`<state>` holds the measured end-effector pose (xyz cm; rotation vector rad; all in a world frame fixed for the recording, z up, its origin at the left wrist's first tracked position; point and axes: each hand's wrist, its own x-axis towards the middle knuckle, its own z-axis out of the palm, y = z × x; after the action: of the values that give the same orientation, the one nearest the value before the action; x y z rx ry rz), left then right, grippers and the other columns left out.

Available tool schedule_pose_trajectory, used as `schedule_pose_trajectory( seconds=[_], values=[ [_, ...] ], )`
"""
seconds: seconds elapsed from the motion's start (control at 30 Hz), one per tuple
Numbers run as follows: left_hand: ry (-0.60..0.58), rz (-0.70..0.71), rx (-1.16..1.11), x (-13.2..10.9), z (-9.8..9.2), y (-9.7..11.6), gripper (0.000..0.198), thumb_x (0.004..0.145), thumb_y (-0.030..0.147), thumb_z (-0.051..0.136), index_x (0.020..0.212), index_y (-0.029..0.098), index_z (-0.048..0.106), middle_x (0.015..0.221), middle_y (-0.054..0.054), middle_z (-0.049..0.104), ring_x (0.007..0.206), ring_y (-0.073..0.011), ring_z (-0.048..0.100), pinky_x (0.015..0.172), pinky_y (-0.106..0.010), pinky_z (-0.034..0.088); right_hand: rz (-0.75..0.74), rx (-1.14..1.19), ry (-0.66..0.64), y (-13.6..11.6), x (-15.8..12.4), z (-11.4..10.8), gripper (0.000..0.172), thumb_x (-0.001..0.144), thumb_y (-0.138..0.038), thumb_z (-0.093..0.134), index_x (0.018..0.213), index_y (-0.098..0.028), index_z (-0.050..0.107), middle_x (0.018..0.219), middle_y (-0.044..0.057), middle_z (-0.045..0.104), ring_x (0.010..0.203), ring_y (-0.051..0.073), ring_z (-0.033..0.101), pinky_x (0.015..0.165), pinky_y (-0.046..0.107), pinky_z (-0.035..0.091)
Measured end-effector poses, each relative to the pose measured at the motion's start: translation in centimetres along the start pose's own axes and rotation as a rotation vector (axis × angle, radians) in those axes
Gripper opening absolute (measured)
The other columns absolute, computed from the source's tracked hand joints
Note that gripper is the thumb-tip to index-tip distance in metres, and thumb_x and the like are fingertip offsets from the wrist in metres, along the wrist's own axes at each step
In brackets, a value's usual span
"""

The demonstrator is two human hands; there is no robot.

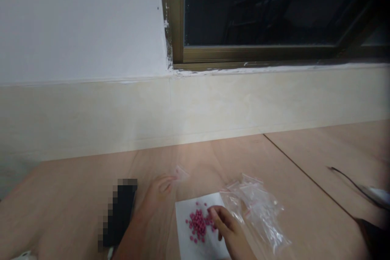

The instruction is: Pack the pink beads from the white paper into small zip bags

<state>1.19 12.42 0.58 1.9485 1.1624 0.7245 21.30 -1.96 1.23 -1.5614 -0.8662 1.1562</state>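
Note:
My left hand [163, 185] pinches a small clear zip bag [182, 174] above the wooden table, left of the paper. A pink speck shows inside the bag, though blur hides the detail. On a white sheet of paper [184, 248] lies a loose pile of small round pink pellets [198, 224], with a few scattered around it. Over the right edge of this pile is my right hand [224, 225], thumb and forefinger brought together. Whether a pellet sits between those fingertips is too small to make out. A heap of clear zip bags [258, 199] lies just right of my right hand.
A black phone-like slab [120, 215], partly pixelated, lies left of my left forearm, a white cable plug at its lower end. A dark cable [350, 180] and a dark object [373, 231] are at the right. A seam crosses the table [304, 170]; wall and window stand behind.

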Motion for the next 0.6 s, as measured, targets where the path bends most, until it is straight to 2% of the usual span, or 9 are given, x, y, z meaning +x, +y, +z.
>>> schedule_pose_trajectory(
  seconds=[0.13,0.23,0.37,0.5,0.6],
  values=[
    [-0.172,0.072,-0.097,-7.6,1.2,3.2,0.02,0.083,0.026,0.054,0.095,0.023,0.069,0.104,-0.006,0.069,0.104,-0.0191,0.059,0.095,-0.03,0.044,0.125,0.025,-0.303,-0.6,0.6,1.9,0.049,0.064,-0.065,0.051,0.063,-0.017,0.053,0.05,-0.003,0.045,0.04,0.009,0.04,0.036,0.02,0.027],
    [-0.254,0.143,-0.046,-10.9,1.6,3.9,0.022,0.084,0.027,0.054,0.102,0.025,0.067,0.106,-0.007,0.068,0.105,-0.0186,0.059,0.098,-0.03,0.042,0.18,-0.008,-0.432,-0.8,-0.3,2.2,0.044,0.059,-0.06,0.058,0.059,-0.017,0.05,0.047,-0.005,0.042,0.036,0.006,0.036,0.033,0.019,0.024],
    [-0.298,0.257,-0.014,-12.2,0.8,4.1,0.022,0.085,0.026,0.054,0.104,0.026,0.067,0.107,-0.006,0.069,0.106,-0.0187,0.059,0.101,-0.033,0.04,0.21,-0.016,-0.467,-1.4,-1.9,2.0,0.037,0.057,-0.052,0.059,0.057,-0.016,0.049,0.055,-0.002,0.049,0.039,0.006,0.043,0.035,0.019,0.029],
    [-0.27,0.221,-0.045,-12.8,-0.2,4.0,0.02,0.087,0.027,0.052,0.098,0.026,0.068,0.104,-0.005,0.07,0.108,-0.0186,0.057,0.099,-0.034,0.042,0.202,-0.07,-0.458,-1.8,-2.8,1.7,0.032,0.055,-0.047,0.06,0.058,-0.016,0.049,0.055,-0.003,0.05,0.037,0.007,0.045,0.036,0.019,0.03],
    [-0.287,0.231,-0.063,-13.8,-0.7,3.1,0.023,0.086,0.027,0.052,0.104,0.029,0.066,0.108,-0.004,0.068,0.113,-0.0196,0.054,0.105,-0.038,0.034,0.208,-0.059,-0.436,-1.6,-3.4,1.5,0.027,0.054,-0.041,0.062,0.06,-0.017,0.05,0.052,-0.004,0.049,0.039,0.007,0.045,0.039,0.02,0.03]
  ],
)
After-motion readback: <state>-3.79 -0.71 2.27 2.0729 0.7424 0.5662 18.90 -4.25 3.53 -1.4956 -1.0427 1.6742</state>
